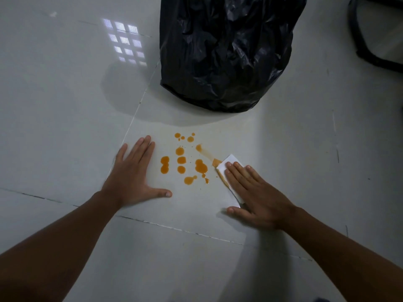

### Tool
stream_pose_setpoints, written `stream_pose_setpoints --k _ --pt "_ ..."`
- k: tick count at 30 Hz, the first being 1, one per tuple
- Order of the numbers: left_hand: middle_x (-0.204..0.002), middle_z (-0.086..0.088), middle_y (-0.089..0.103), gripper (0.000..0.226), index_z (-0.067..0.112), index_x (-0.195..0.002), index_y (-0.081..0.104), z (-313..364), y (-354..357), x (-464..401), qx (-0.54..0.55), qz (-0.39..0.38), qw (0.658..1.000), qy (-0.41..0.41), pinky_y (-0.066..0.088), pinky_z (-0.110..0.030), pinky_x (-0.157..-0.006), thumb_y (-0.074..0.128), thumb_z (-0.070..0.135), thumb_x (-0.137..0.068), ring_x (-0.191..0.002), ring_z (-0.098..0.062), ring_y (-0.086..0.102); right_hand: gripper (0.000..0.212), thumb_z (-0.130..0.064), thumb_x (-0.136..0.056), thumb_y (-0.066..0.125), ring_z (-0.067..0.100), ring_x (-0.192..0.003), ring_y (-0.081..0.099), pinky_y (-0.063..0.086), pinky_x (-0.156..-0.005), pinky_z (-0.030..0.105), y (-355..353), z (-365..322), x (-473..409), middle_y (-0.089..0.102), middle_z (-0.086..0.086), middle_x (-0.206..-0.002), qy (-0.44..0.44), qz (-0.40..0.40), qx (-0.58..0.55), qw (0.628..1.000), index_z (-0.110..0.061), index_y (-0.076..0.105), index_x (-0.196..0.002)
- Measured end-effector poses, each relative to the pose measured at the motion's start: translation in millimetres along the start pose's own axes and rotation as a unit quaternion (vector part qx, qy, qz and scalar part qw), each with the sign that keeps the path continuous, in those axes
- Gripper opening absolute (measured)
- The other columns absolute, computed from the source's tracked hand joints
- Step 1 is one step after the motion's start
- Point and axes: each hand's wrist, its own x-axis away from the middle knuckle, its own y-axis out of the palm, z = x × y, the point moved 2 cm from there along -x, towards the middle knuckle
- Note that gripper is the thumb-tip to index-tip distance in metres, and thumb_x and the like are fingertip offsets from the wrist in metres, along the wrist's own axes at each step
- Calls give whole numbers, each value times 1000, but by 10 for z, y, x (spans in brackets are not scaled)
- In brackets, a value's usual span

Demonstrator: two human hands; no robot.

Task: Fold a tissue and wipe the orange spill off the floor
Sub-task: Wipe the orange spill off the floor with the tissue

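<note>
Head view: the right hand lies flat with fingers spread, pressing the folded tissue onto the floor at the orange spill's 3 o'clock edge. The left hand, spread and empty, braces at 9 o'clock. Best sweep toward 9 o'clock with even pressure, gathering drops inward.

Dim overall; window glare on glossy floor; wide-angle bending at edges.
</note>
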Motion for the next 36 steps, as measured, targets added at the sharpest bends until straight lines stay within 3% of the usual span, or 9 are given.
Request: stream_pose_setpoints --k 3,8,15,17,20,24,27,36 --pt "-172 -6 2 146 9 -161 7 1 4 2 -7 2 1000 2 4 -54 -127 34 106 -55 -158 -18 0 102 -80 -92 23 17 -153 -18 0 -126 40 26 -53 -9 -13 9 -167 22 -6 3 1000 -8 -5 -159" --pt "-172 -7 4 146 8 -161 8 16 -4 5 -9 2 1000 3 5 -54 -127 35 105 -55 -158 -19 1 111 -85 -87 21 22 -152 -23 -5 -125 40 105 -448 -86 -22 13 -164 148 30 -72 986 -4 -9 -157" --pt "-172 -6 2 145 10 -161 6 13 -1 3 -12 0 1000 -2 4 -53 -127 35 105 -55 -158 -18 -1 110 -85 -85 9 25 -150 -29 -9 -124 42 150 -996 -460 -25 14 -164 331 87 -192 920 -4 -16 -156" --pt "-172 -6 2 146 9 -161 6 14 -7 7 -14 -2 1000 -2 4 -53 -127 35 105 -55 -158 -18 -2 106 -82 -85 6 22 -149 -29 -9 -125 42 102 -958 -467 -26 11 -164 328 98 -209 916 -7 -15 -157" --pt "-172 -6 2 146 8 -161 9 14 -11 3 -14 0 1000 -1 4 -53 -127 34 106 -55 -158 -18 -1 95 -75 -92 13 15 -149 -30 -11 -124 40 79 -676 -306 -27 3 -164 267 127 -164 941 -13 -15 -158" --pt "-171 -5 3 146 10 -161 9 2 5 6 -7 6 1000 -1 1 -49 -127 36 105 -54 -158 -15 -1 86 -65 -100 23 14 -152 -20 0 -126 43 186 -329 -107 -16 4 -167 141 83 -73 984 -11 -7 -159" --pt "-172 -5 3 145 10 -161 8 2 7 3 -12 6 1000 0 1 -49 -127 36 105 -55 -158 -15 -2 86 -65 -100 21 16 -153 -18 3 -126 42 183 -310 -90 -11 9 -167 106 61 -36 992 -6 -2 -159" --pt "-172 -4 0 145 11 -161 4 13 1 6 -10 -3 1000 -4 2 -52 -127 39 104 -56 -158 -16 -4 102 -77 -92 13 29 -153 -17 -4 -126 44 189 -801 -474 -15 16 -166 235 86 -93 964 -1 -8 -157"
